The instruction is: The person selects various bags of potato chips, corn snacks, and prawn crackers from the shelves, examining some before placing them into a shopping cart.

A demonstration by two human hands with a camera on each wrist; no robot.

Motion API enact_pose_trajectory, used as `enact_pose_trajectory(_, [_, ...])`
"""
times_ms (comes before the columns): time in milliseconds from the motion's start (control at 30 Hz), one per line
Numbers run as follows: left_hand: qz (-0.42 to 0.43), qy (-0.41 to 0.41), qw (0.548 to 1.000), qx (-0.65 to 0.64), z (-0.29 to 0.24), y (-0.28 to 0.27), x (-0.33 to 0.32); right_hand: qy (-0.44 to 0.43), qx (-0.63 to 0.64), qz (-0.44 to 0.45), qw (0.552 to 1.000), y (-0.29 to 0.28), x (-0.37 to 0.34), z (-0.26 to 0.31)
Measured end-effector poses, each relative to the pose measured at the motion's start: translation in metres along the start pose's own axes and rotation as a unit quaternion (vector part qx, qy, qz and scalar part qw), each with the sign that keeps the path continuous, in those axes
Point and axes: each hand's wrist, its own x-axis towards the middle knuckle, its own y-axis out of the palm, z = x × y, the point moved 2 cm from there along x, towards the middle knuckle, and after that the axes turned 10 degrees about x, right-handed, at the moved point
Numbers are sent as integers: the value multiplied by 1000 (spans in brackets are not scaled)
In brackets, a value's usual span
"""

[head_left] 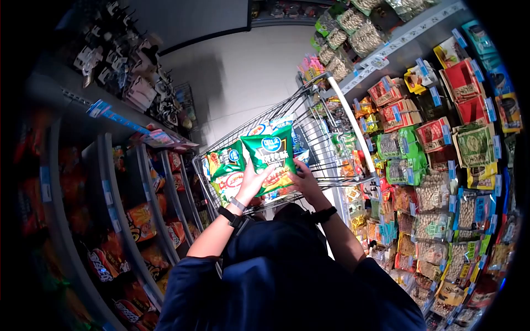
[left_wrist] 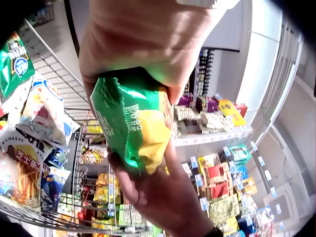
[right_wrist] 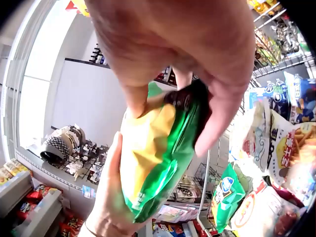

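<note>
Snack bag (head_left: 271,149), green and yellow, is up over the cart (head_left: 353,118); the left hand (head_left: 255,180) grips its left side, the right hand (head_left: 303,181) pinches its right edge. Another green packet (head_left: 222,160) lies left in the cart; food packets (head_left: 434,191) crowd the right side.

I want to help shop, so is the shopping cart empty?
Not empty: under the held green snack bag, the shopping cart holds other snack bags.

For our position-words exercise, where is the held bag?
Head view, centre: the bag is between the left hand and right hand, over the cart.
</note>
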Motion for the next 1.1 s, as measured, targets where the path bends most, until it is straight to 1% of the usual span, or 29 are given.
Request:
enact_pose_trajectory(33, [12,20,999,30,2,7,2,-22,-11,-34,999,-7,2,-1])
enact_pose_trajectory(67, [55,11,998,42,6,11,4,-21,2,-61,998,-16,3,0])
enact_pose_trajectory(100, [64,-4,982,176,4,8,4,-19,15,-86,996,-26,4,2])
enact_pose_trajectory(167, [120,-98,986,68,4,3,3,-42,39,-97,994,-42,10,8])
enact_pose_trajectory(200, [117,-81,988,53,10,-3,3,-44,39,-89,994,-50,17,13])
enact_pose_trajectory(233, [101,-71,989,76,3,-10,0,-47,39,-81,995,-51,23,26])
enact_pose_trajectory(267, [92,-80,990,67,-4,-19,-6,-42,4,-74,996,-53,27,39])
enact_pose_trajectory(300, [84,-89,991,56,-6,-29,-13,-48,-24,-102,993,-67,42,38])
enact_pose_trajectory(367, [60,-100,991,71,6,-53,-25,-24,-58,-124,990,-92,84,40])
enact_pose_trajectory(433, [57,-147,984,83,11,-76,-43,3,-121,-151,981,-113,118,44])
enact_pose_trajectory(467, [44,-165,983,74,17,-90,-52,-13,-144,-224,964,-131,139,38])
enact_pose_trajectory(500, [31,-182,981,65,21,-101,-60,-66,-194,-275,939,-155,163,25])
enact_pose_trajectory(533, [20,-178,981,68,13,-108,-68,-22,-241,-275,931,-170,173,19])
enact_pose_trajectory(567, [-4,-191,981,31,11,-115,-76,21,-286,-274,918,-176,178,16])
enact_pose_trajectory(600, [-11,-192,981,33,8,-124,-81,7,-307,-292,906,-168,178,13])
enact_pose_trajectory(667, [-31,-189,981,37,3,-140,-94,-19,-274,-250,928,-152,173,3])
enact_pose_trajectory(700, [-59,-198,978,41,-15,-140,-100,-28,-251,-224,941,-150,174,-9])
enact_pose_trajectory(733, [-53,-171,983,52,-11,-147,-103,-27,-197,-180,963,-157,174,-26])
enact_pose_trajectory(767, [-60,-142,986,69,-7,-164,-108,-20,-249,-112,962,-160,168,-28])
enact_pose_trajectory(800, [-73,-106,990,65,-9,-177,-113,-95,-397,-51,912,-163,165,-27])
enact_pose_trajectory(833, [-89,-109,984,112,-38,-186,-120,-282,-507,17,814,-223,195,-71])
enact_pose_trajectory(867, [-116,-93,984,97,-56,-196,-126,13,-322,-127,938,-166,147,-24])
enact_pose_trajectory(900, [-153,-69,981,98,-66,-211,-132,-253,-292,-123,914,-170,137,-20])
enact_pose_trajectory(933, [-177,-17,979,103,-72,-232,-136,-344,-379,-186,839,-183,145,-21])
enact_pose_trajectory(967, [-217,10,968,129,-97,-244,-143,-276,-308,-202,888,-168,124,4])
enact_pose_trajectory(1000, [-256,38,950,177,-126,-257,-153,-359,-448,-227,787,-154,100,24])
enact_pose_trajectory(1033, [-286,62,930,220,-155,-264,-159,-375,-474,-253,755,-152,90,33])
enact_pose_trajectory(1067, [-321,95,917,218,-187,-268,-168,-375,-544,-264,703,-147,75,45])
enact_pose_trajectory(1100, [-364,125,883,270,-218,-271,-178,-381,-575,-283,666,-145,65,48])
